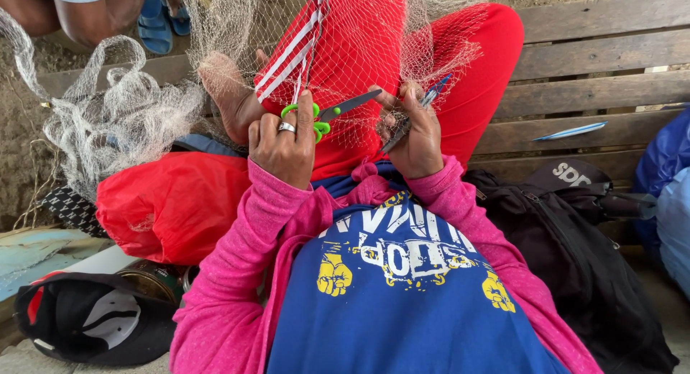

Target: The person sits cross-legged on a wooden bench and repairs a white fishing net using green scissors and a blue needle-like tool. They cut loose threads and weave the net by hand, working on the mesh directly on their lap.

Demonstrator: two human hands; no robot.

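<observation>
Closest in, the left hand [284, 140] is clenched through the green handles of a pair of scissors [332, 113], blades pointing toward the right hand [413, 133]. That hand pinches a blue netting needle [433, 93] together with a bit of mesh, fingers closed tight on both. The fishing net [345, 50] drapes over the red-trousered knee, and a loose heap of it lies further off to the left. By my reckoning the mending is midway, with plenty of net still unworked. A spare blue needle [571, 131] rests on the wooden bench [611, 57].
</observation>
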